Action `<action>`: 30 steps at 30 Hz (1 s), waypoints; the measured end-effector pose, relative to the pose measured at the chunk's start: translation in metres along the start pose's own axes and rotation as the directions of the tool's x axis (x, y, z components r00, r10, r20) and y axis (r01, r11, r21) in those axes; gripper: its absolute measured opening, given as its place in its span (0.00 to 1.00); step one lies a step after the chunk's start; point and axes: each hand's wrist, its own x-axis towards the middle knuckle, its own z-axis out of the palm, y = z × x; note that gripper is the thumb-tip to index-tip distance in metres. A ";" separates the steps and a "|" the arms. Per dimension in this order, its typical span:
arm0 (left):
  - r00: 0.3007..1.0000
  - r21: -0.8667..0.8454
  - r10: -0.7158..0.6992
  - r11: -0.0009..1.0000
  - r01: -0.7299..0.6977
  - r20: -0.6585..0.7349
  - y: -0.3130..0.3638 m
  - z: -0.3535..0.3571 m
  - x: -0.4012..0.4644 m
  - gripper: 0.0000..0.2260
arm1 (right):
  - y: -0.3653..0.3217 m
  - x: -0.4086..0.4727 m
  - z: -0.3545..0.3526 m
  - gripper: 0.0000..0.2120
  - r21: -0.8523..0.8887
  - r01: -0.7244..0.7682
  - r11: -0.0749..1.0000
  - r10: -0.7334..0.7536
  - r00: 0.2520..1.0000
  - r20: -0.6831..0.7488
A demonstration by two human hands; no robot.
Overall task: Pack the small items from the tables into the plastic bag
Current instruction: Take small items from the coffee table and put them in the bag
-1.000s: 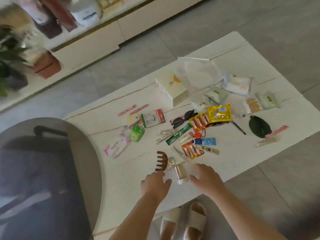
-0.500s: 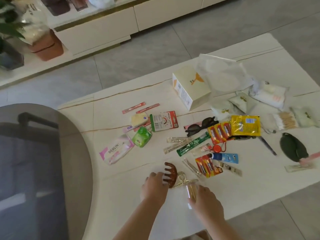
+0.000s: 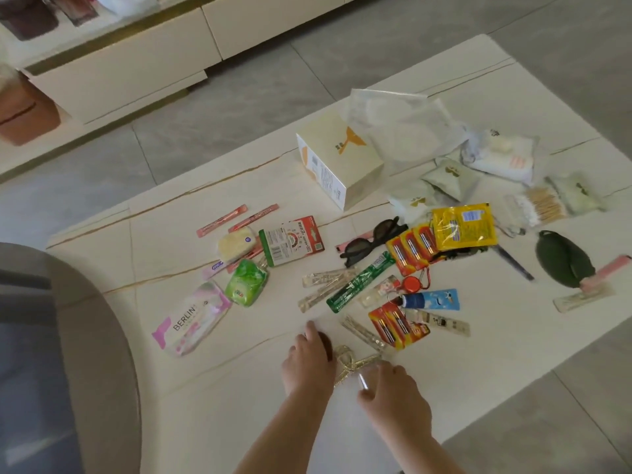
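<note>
At the near edge of the white table (image 3: 461, 354), seen from the head camera, the brown hair claw (image 3: 326, 343), exposed half a second ago, is now covered by the left hand (image 3: 307, 366), fingers curled over it. The small clear bottle (image 3: 364, 379) is gripped by the right hand (image 3: 393, 391). Between both hands a gold clip (image 3: 352, 362) lies, its long axis slanting up-right. At the far side the plastic bag (image 3: 403, 131) lies.

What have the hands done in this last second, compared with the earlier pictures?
The left hand moved forward and now covers the brown hair claw. The right hand closed over the small clear bottle beside the gold clip. The other items and the plastic bag lie as before.
</note>
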 end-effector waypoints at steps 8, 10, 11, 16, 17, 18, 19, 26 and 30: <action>0.997 -0.149 0.050 0.987 -0.058 -0.053 0.018 -0.040 -0.017 0.21 | 0.032 -0.014 -0.055 0.15 0.352 -0.195 0.915 0.179 0.981 0.078; 0.987 -0.150 0.152 0.976 -0.158 -0.053 0.034 -0.056 -0.029 0.18 | 0.042 -0.022 -0.073 0.12 0.454 -0.240 0.858 0.220 0.971 0.096; 0.980 -0.147 0.196 0.969 -0.201 -0.043 0.045 -0.063 -0.036 0.16 | 0.047 -0.027 -0.082 0.11 0.498 -0.255 0.829 0.241 0.966 0.094; 0.914 -0.166 0.404 0.905 -0.392 0.043 0.119 -0.085 -0.084 0.11 | 0.079 -0.058 -0.126 0.19 0.665 -0.268 0.697 0.339 0.940 0.023; 0.893 -0.155 0.446 0.888 -0.434 0.056 0.135 -0.087 -0.096 0.10 | 0.087 -0.065 -0.135 0.19 0.689 -0.255 0.679 0.356 0.934 -0.005; 0.869 -0.146 0.491 0.866 -0.478 0.065 0.150 -0.087 -0.106 0.10 | 0.096 -0.072 -0.143 0.20 0.711 -0.242 0.660 0.374 0.927 -0.033; 0.844 -0.140 0.531 0.843 -0.519 0.071 0.165 -0.087 -0.117 0.10 | 0.107 -0.080 -0.151 0.20 0.731 -0.227 0.644 0.390 0.919 -0.059; 0.729 -0.141 0.677 0.735 -0.663 0.099 0.256 -0.071 -0.195 0.07 | 0.194 -0.142 -0.198 0.15 0.875 -0.161 0.456 0.581 0.799 -0.156; 0.693 -0.194 0.706 0.707 -0.680 0.146 0.299 -0.051 -0.244 0.06 | 0.251 -0.180 -0.212 0.16 0.901 -0.175 0.397 0.677 0.718 -0.159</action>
